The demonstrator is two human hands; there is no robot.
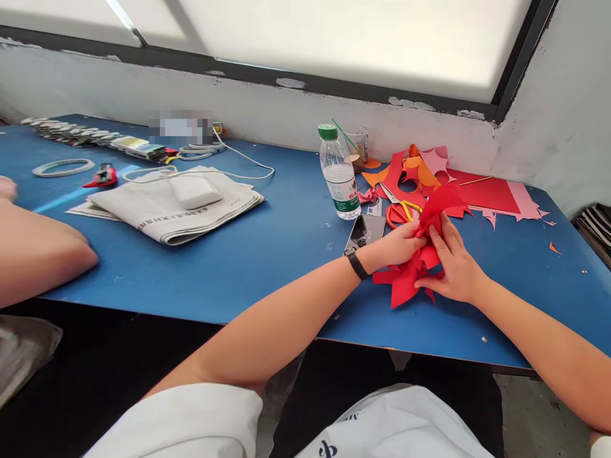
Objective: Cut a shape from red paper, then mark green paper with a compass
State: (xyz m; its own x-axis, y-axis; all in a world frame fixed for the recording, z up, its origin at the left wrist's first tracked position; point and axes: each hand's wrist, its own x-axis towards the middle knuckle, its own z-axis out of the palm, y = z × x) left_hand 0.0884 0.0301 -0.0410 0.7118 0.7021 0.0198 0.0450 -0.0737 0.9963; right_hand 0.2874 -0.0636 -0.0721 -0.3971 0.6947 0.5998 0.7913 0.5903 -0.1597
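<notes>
In the head view, we hold our 2 hands together at the red paper (pixel 405 286), over the near part of the blue table (pixel 286 267). Our left hand (pixel 405 245) is clamped on the paper, thumb and fingers pinching a gathered part. Our right hand (pixel 453 264) lies against it from the other side, fingers stretched, thumb spread wide; we cannot tell whether it grips. The paper stands up between our hands in a curved flap, and cut pieces jut out below. We wear a wristband (pixel 356 265) on the left wrist.

Just beyond our hands lie scissors (pixel 411 205) with red and yellow handles, and behind them scraps (pixel 487 191) in red, pink and orange. Just left of our left hand we see a phone (pixel 366 230), with an upright bottle (pixel 340 181) beyond it. Well to the left of our hands, a white box (pixel 195 189) sits on a newspaper (pixel 138 207); farther left, another person's arm (pixel 42 248) rests at the table's edge.
</notes>
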